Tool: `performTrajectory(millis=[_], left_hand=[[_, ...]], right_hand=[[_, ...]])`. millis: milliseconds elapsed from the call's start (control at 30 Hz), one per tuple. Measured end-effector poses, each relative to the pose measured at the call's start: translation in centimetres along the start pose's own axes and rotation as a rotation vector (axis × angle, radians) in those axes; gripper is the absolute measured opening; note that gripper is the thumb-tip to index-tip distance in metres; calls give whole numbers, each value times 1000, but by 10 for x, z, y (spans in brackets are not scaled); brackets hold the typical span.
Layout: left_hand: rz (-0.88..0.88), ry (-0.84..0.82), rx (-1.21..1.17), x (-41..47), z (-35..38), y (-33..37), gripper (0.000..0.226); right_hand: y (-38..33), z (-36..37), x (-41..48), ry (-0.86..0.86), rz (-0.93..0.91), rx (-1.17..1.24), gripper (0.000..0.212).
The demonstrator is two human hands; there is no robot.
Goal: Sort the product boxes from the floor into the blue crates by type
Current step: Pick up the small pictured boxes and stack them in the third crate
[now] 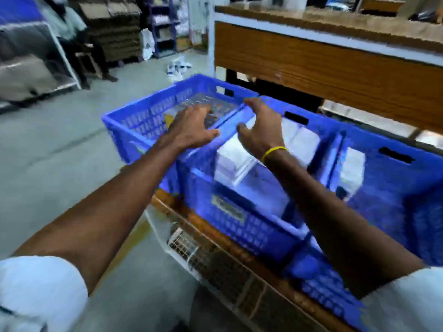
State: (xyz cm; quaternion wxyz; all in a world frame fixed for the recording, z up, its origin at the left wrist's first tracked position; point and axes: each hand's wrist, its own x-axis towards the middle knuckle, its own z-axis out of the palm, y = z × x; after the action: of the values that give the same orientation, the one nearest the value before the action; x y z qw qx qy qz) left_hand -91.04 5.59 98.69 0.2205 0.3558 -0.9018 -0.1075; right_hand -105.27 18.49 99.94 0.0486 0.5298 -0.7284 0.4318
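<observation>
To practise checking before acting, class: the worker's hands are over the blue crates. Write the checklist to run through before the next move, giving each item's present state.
1. Left hand free: fingers spread above the left crate, holding nothing: ok.
2. Right hand free: loosely curled, holding nothing: ok.
3. Room in the middle crate: white boxes at the far side, bare bottom nearer: ok.
4. One type per crate: labels blurred: cannot tell.
5. Floor cleared: pale packets lie beyond the crates: not ok.
</observation>
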Motion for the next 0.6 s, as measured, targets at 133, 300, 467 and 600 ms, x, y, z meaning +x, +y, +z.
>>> performTrajectory(millis=[133,300,467,600], left_hand=[[-209,162,-16,-85,-53,-119,64],[-587,366,43,-230,-88,-256,57],[-1003,295,66,-391,-77,-328,59],[-1303,205,12,-501,-53,-343,61]], right_hand=[[-101,128,-32,-317,-224,69,52],[-206,247,-104,-625,-326,151,54],[-254,351,-182,-996,-427,157,53],[-281,416,-230,-1198,-541,96,50]])
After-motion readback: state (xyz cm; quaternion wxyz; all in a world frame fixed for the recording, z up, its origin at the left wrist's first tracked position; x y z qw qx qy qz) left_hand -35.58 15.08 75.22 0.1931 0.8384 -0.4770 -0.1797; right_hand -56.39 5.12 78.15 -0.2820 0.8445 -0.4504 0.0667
